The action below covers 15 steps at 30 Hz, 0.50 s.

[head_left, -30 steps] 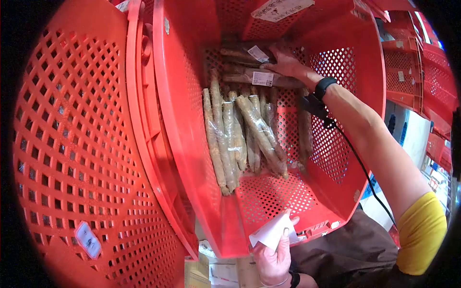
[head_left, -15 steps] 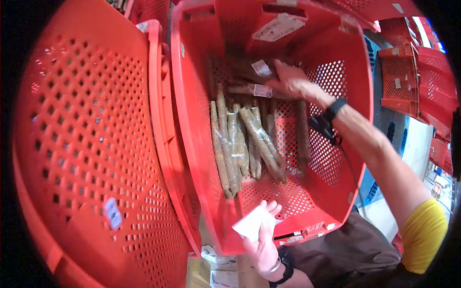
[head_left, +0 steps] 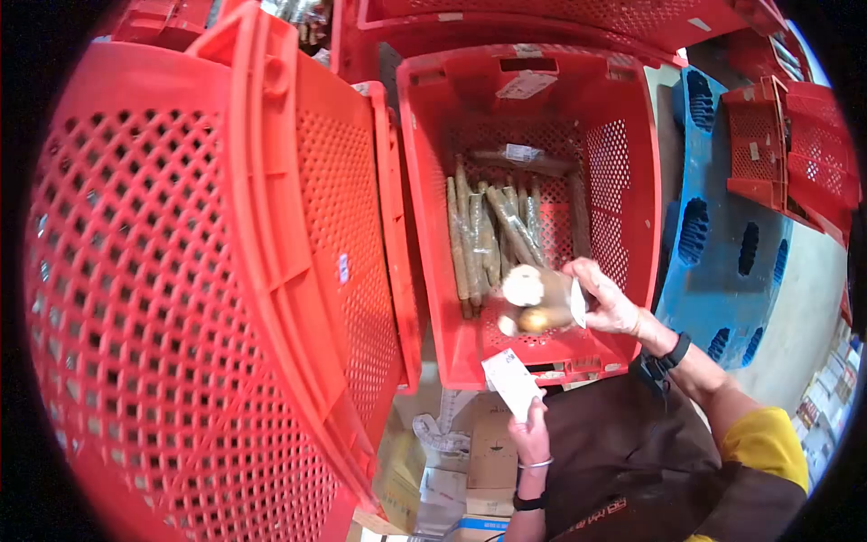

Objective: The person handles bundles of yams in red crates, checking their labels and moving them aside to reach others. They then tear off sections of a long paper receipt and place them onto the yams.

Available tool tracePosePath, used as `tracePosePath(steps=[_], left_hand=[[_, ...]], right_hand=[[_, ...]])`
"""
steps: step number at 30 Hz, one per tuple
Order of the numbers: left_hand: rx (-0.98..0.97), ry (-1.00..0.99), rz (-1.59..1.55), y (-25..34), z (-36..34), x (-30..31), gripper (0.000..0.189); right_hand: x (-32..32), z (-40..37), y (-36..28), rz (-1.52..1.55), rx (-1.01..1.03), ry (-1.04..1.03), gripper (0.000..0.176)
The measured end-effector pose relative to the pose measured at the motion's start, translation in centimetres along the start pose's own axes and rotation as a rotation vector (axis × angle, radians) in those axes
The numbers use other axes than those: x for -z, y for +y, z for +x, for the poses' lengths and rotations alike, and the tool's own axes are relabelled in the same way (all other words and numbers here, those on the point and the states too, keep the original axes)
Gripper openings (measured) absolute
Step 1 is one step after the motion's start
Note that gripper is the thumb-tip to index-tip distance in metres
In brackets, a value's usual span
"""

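My right hand (head_left: 603, 298) is closed round a bundle of root pieces (head_left: 542, 303), held above the near part of a red crate (head_left: 639, 226); their pale cut ends face left. My left hand (head_left: 531, 432) pinches a white label paper (head_left: 513, 383) near the crate's front rim. Inside the crate lie several long brown roots in clear wrap (head_left: 476, 239), mostly lengthwise. One labelled pack (head_left: 533, 161) lies crosswise at the far end.
A tall red perforated crate (head_left: 135, 271) fills the left side. A blue pallet (head_left: 722, 262) lies on the floor at right, with other red crates (head_left: 754, 149) beyond it. Below the near rim is a cardboard box (head_left: 489, 443).
My right hand has come up and toward me from the crate's far end, now with the root bundle. My left hand still has the paper. The view has shifted and shows the crate smaller.
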<state>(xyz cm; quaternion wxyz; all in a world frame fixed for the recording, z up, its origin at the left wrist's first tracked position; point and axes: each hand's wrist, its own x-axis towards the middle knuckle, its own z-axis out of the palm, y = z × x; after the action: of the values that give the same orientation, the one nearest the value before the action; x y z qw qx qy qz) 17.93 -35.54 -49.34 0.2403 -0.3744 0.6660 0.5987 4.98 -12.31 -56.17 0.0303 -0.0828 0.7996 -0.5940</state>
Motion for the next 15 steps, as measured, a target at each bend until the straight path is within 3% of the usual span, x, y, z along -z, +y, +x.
tracePosePath(steps=[3, 6, 7, 10, 12, 15], left_hand=[[-0.019, 0.020, 0.173, -3.2, -3.1, -0.7, 0.023], [-0.088, 0.011, 0.209, -5.8, -3.8, -1.6, 0.024], [-0.148, 0.018, 0.204, -6.3, -3.6, -1.8, 0.024], [-0.265, -0.010, 0.251, -7.0, -3.1, -1.7, 0.023], [-0.279, -0.038, 0.285, -6.6, -3.9, -1.9, 0.024], [-0.305, -0.046, 0.280, -6.9, -3.9, -1.6, 0.024]], right_hand=[[-1.4, -1.3, -1.5, 0.479, -0.308, -0.034, 0.083], [-3.3, -1.9, -2.0, 0.591, -0.353, 0.036, 0.080], [-4.2, -2.3, -2.1, 0.762, -0.409, 0.099, 0.079], [-3.8, -1.9, -1.8, 0.559, -0.354, 0.032, 0.078], [-2.8, -2.4, -2.0, 0.268, -0.244, -0.073, 0.074], [-3.1, -2.9, -1.8, 0.187, -0.164, -0.037, 0.071]])
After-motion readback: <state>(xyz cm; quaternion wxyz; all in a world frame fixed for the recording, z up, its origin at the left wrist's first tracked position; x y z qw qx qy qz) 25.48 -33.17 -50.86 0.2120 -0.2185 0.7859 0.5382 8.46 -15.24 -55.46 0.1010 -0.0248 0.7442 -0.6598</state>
